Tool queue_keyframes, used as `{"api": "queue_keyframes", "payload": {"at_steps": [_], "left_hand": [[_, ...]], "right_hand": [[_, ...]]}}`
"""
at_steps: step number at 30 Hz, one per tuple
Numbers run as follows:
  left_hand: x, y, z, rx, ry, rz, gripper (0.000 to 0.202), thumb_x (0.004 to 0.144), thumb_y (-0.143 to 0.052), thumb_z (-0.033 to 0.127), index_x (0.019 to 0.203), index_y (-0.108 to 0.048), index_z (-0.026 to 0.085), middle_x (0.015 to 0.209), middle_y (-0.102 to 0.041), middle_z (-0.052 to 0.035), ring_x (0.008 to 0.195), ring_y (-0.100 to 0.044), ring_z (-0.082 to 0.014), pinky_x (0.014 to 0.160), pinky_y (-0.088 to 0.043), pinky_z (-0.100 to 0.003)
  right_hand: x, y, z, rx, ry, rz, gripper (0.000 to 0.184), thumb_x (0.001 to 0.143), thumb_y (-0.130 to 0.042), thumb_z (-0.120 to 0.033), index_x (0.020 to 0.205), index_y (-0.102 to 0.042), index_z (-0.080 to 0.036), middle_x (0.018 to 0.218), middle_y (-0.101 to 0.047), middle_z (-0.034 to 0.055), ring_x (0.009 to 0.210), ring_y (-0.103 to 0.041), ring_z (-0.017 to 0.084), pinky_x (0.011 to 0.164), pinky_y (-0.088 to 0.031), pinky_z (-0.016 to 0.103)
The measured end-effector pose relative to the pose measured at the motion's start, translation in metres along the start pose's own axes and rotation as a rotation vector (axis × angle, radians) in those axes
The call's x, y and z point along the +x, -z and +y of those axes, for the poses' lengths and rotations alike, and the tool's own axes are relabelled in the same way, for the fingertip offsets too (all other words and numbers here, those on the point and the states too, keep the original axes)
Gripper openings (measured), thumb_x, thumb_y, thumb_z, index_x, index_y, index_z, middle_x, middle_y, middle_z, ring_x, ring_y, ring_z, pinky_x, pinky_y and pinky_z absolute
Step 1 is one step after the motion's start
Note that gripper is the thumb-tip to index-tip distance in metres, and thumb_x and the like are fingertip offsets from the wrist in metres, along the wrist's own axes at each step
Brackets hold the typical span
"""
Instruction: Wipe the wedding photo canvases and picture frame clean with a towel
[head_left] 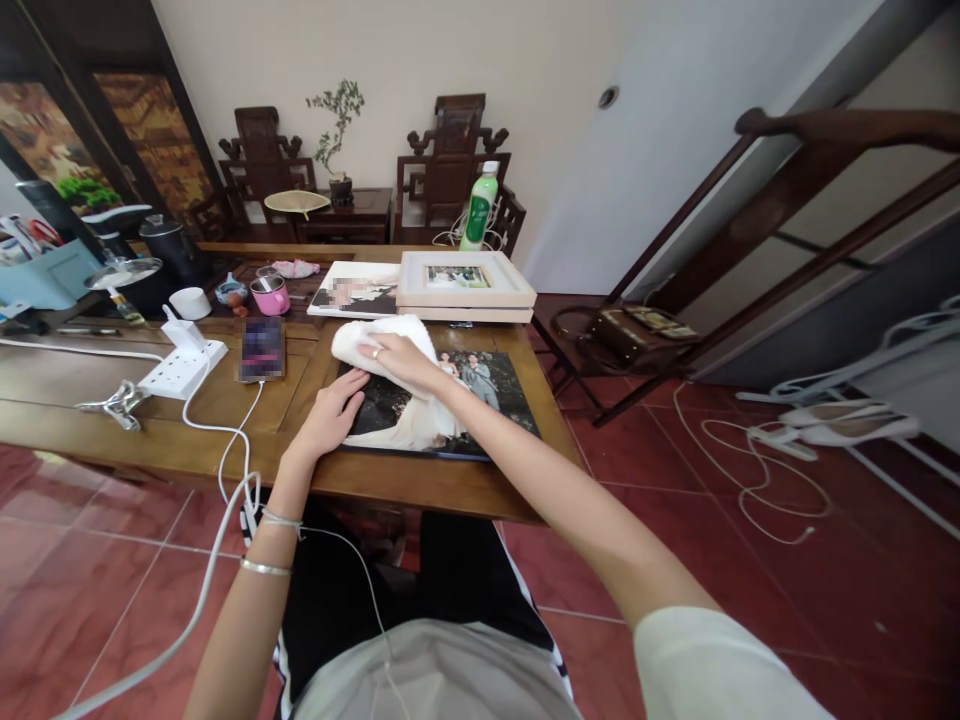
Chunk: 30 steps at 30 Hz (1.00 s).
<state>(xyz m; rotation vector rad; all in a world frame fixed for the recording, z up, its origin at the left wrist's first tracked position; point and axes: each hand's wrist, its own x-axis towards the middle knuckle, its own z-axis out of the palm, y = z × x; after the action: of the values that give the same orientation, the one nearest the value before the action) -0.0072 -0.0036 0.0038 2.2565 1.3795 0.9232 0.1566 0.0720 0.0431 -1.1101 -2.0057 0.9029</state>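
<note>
A large wedding photo panel (510,395) lies flat near the front edge of the wooden table (300,440). On its far left part rests a white fluffy cloth (352,340), bunched up. My right hand (401,362) presses on this cloth and grips it, with a ring on one finger. At the panel's left edge lies my left hand (330,412), palm down with fingers stretched out, touching the panel and holding nothing. The cloth and my right arm cover parts of the picture.
Behind the panel are a pale framed picture (469,285), another photo print (341,290) and a green bottle (480,210). A phone (262,349), a pink mug (270,294) and a white power strip (184,368) stand to the left. White cables hang over the front edge. A wooden chair (637,330) is right.
</note>
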Motion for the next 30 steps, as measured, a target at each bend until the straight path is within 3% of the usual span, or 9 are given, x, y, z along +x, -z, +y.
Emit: {"api": "queue_keyframes", "payload": {"at_steps": [3, 6, 11, 14, 17, 22, 26, 30], "left_hand": [[0.0, 0.001, 0.003, -0.01, -0.007, -0.016, 0.043, 0.095, -0.037, 0.032, 0.129, -0.057, 0.014, 0.142, -0.051, -0.0102, 0.137, -0.041, -0.0207, 0.117, -0.028, -0.043], [0.0, 0.002, 0.005, -0.019, -0.006, -0.022, 0.043, 0.095, -0.037, 0.033, 0.13, -0.057, 0.016, 0.142, -0.051, -0.0094, 0.137, -0.04, -0.0208, 0.116, -0.029, -0.044], [0.0, 0.002, 0.004, -0.033, -0.012, -0.02, 0.044, 0.095, -0.038, 0.034, 0.13, -0.057, 0.015, 0.142, -0.05, -0.0105, 0.137, -0.04, -0.0217, 0.116, -0.029, -0.044], [0.0, 0.002, 0.004, -0.037, -0.017, -0.019, 0.044, 0.095, -0.038, 0.034, 0.129, -0.057, 0.013, 0.142, -0.05, -0.012, 0.137, -0.04, -0.0219, 0.117, -0.028, -0.044], [0.0, 0.002, 0.004, -0.027, -0.013, -0.026, 0.045, 0.095, -0.038, 0.033, 0.13, -0.056, 0.011, 0.142, -0.05, -0.0127, 0.137, -0.04, -0.0214, 0.117, -0.028, -0.043], [0.001, 0.002, 0.004, -0.03, -0.017, -0.021, 0.044, 0.095, -0.038, 0.033, 0.13, -0.056, 0.012, 0.142, -0.05, -0.0122, 0.138, -0.04, -0.0217, 0.117, -0.028, -0.043], [0.001, 0.003, 0.005, -0.03, -0.012, -0.024, 0.044, 0.095, -0.038, 0.033, 0.13, -0.057, 0.014, 0.142, -0.05, -0.0109, 0.137, -0.04, -0.0219, 0.117, -0.028, -0.043], [0.0, 0.003, 0.005, -0.027, -0.011, -0.03, 0.044, 0.095, -0.038, 0.033, 0.131, -0.056, 0.016, 0.143, -0.049, -0.0096, 0.138, -0.039, -0.0213, 0.117, -0.027, -0.044]], "right_hand": [[-0.022, 0.03, 0.019, -0.005, -0.02, 0.005, 0.038, 0.088, -0.053, -0.042, 0.115, -0.068, -0.019, 0.135, -0.058, 0.0078, 0.129, -0.048, 0.028, 0.109, -0.031, 0.043], [-0.046, 0.068, 0.043, -0.069, -0.116, 0.092, 0.046, 0.087, -0.052, -0.05, 0.117, -0.066, -0.018, 0.137, -0.056, 0.0096, 0.128, -0.048, 0.03, 0.108, -0.032, 0.046], [-0.087, 0.11, 0.072, -0.182, -0.195, 0.245, 0.046, 0.085, -0.047, -0.052, 0.1, -0.068, -0.014, 0.121, -0.065, 0.0137, 0.121, -0.052, 0.034, 0.104, -0.035, 0.047], [-0.118, 0.109, 0.065, -0.271, -0.186, 0.229, 0.04, 0.086, -0.045, -0.053, 0.086, -0.066, -0.018, 0.105, -0.07, 0.0105, 0.113, -0.056, 0.034, 0.099, -0.039, 0.047], [-0.158, 0.093, 0.039, -0.375, -0.101, 0.082, 0.035, 0.091, -0.04, -0.047, 0.074, -0.059, -0.023, 0.093, -0.071, 0.0058, 0.116, -0.057, 0.034, 0.101, -0.038, 0.048], [-0.215, 0.068, -0.007, -0.397, -0.021, -0.099, 0.028, 0.091, -0.042, -0.036, 0.069, -0.055, -0.025, 0.096, -0.07, 0.0059, 0.132, -0.043, 0.035, 0.095, -0.046, 0.048], [-0.21, 0.071, -0.006, -0.358, -0.008, -0.142, 0.028, 0.091, -0.044, -0.039, 0.07, -0.057, -0.025, 0.107, -0.069, 0.0062, 0.133, -0.042, 0.035, 0.096, -0.045, 0.049], [-0.164, 0.09, 0.024, -0.334, -0.047, -0.049, 0.034, 0.091, -0.041, -0.047, 0.073, -0.059, -0.024, 0.096, -0.07, 0.0054, 0.116, -0.056, 0.035, 0.097, -0.042, 0.048]]}}
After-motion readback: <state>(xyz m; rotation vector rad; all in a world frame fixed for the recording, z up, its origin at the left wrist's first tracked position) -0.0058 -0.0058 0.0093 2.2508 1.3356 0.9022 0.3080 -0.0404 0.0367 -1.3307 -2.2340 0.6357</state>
